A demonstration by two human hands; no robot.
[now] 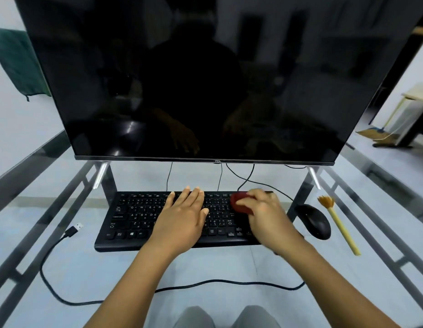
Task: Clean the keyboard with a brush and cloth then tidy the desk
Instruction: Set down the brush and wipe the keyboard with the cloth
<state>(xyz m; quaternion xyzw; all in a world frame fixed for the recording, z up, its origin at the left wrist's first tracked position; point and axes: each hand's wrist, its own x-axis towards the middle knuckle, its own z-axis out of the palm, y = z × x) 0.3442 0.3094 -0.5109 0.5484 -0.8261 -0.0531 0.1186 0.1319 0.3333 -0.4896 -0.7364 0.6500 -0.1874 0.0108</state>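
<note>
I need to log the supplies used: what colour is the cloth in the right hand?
Dark red. The cloth, bunched under the right hand, shows in the head view.

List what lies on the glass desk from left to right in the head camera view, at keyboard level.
USB plug → keyboard → left hand → red cloth in the right hand → mouse → brush.

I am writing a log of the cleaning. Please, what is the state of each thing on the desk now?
Monitor: off, dark.
Keyboard: flat, USB plug unplugged.
Red cloth: bunched on the keys.
Right hand: gripping the cloth.
Left hand: flat on the keys.
Brush: lying unused.
Mouse: resting beside the keyboard.
</note>
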